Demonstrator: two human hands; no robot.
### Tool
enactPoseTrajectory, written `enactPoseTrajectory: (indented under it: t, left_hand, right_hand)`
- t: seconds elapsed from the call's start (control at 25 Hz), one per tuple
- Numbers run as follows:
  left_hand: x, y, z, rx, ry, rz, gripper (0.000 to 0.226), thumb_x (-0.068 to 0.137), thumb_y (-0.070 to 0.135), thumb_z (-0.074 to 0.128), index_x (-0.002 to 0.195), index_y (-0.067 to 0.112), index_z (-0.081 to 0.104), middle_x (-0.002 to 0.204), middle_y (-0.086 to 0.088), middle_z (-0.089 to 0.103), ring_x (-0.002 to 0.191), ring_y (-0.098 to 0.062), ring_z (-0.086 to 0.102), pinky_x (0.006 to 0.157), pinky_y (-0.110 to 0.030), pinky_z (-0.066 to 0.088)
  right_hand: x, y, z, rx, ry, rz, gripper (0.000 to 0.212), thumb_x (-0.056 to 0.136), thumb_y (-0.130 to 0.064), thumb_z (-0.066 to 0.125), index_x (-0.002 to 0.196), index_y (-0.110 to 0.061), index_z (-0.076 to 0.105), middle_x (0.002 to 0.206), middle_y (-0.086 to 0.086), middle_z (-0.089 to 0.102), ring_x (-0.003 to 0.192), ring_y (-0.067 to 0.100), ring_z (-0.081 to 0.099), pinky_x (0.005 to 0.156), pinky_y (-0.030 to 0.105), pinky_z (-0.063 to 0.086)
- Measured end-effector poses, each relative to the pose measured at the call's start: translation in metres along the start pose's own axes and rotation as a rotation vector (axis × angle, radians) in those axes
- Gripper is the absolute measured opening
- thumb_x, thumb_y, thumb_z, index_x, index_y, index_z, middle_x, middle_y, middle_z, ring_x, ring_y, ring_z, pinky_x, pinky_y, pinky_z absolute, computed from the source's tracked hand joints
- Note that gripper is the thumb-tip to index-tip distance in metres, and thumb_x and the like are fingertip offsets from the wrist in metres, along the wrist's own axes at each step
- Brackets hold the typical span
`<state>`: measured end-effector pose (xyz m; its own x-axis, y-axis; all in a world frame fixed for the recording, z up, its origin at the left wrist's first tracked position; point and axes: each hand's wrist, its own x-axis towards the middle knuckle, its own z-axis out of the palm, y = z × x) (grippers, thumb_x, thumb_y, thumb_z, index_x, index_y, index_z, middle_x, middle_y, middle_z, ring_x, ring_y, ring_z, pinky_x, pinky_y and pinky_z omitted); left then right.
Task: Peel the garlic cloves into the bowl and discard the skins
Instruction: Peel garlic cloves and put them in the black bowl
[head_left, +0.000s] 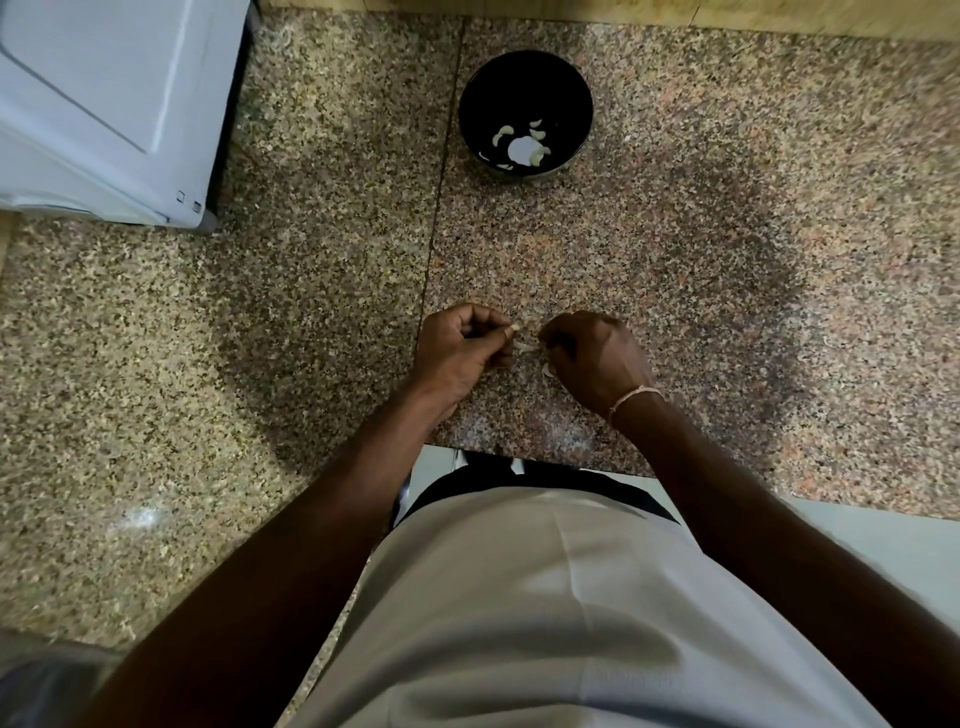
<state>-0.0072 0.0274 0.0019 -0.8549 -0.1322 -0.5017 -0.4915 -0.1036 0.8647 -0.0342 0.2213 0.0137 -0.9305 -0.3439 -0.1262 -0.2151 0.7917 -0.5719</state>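
Note:
My left hand (462, 345) and my right hand (597, 358) are close together above the near part of the granite counter (311, 312). Between their fingertips is a pale garlic clove (524, 347), pinched from both sides. A bit of white skin (548, 370) shows under my right hand. A black bowl (470, 111) stands further back, well apart from my hands. Several peeled cloves (524, 148) lie in its bottom.
A white appliance (114, 104) occupies the back left corner of the counter. A wooden strip (675, 13) runs along the far edge. The counter's front edge is cut back where my body stands, with pale floor (909, 545) at the lower right.

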Motion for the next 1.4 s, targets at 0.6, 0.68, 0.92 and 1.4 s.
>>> enactPoseTrajectory:
  t: [0.6,0.68,0.92,1.4]
  left_hand:
    - [0.007,0.002,0.011,-0.027,-0.106,0.023,0.007,0.096,0.009,0.074,0.098,0.015,0.076,0.091,-0.011,0.079,0.069,-0.02,0.075,0.063,-0.031,0.062]
    - [0.005,0.002,0.015,0.024,-0.054,0.038,0.005,0.096,0.01,0.074,0.096,0.015,0.075,0.089,-0.01,0.079,0.068,-0.019,0.073,0.063,-0.036,0.063]
    - [0.0,0.003,0.028,0.556,0.19,0.228,0.033,0.078,0.03,0.092,0.064,0.023,0.063,0.059,0.007,0.066,0.047,0.0,0.057,0.044,-0.018,0.044]
    - [-0.02,0.016,0.04,0.68,0.152,0.417,0.04,0.093,0.038,0.079,0.07,0.006,0.07,0.059,-0.004,0.068,0.049,-0.025,0.067,0.046,-0.04,0.055]
  right_hand:
    - [-0.002,-0.013,-0.014,0.307,0.134,0.072,0.018,0.093,-0.015,0.072,0.11,-0.017,0.078,0.096,-0.004,0.078,0.081,0.003,0.071,0.072,0.016,0.057]
    - [-0.004,-0.008,-0.016,0.29,0.153,0.127,0.016,0.093,-0.018,0.072,0.108,-0.021,0.078,0.089,-0.009,0.076,0.074,-0.007,0.066,0.065,0.005,0.049]
    - [-0.012,0.004,-0.022,0.294,0.16,0.216,0.012,0.091,-0.02,0.076,0.103,-0.023,0.077,0.085,-0.014,0.073,0.072,-0.017,0.063,0.062,-0.001,0.042]
    - [-0.02,0.011,-0.024,0.335,0.182,0.235,0.023,0.088,-0.02,0.074,0.11,-0.027,0.07,0.084,-0.006,0.076,0.076,0.013,0.072,0.071,0.042,0.061]
